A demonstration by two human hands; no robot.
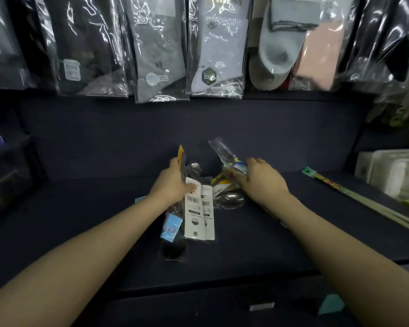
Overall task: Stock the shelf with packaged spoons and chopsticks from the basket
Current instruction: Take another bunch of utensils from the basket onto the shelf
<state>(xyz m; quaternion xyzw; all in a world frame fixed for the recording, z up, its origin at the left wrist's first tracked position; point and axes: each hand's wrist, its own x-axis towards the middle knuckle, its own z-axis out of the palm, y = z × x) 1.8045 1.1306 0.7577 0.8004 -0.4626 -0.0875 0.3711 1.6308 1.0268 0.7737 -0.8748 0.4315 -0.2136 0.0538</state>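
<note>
On the dark shelf (80,208), my left hand (171,184) grips a bundle of packaged spoons (194,211) with white barcode cards, a blue-labelled pack and a yellow-topped pack. My right hand (261,178) holds a clear spoon pack (224,153) with a blue and yellow label, tilted up and to the left. A bare-looking metal spoon bowl in plastic (232,198) lies on the shelf between both hands. A long pack of chopsticks (354,197) with a green tag lies on the shelf at the right. The basket is out of view.
Packaged socks (156,48) hang in a row above the shelf's back wall. White plastic boxes (394,173) stand at the far right. Dark bins sit at the far left (7,171). A drawer front with a label (261,306) lies below the shelf edge.
</note>
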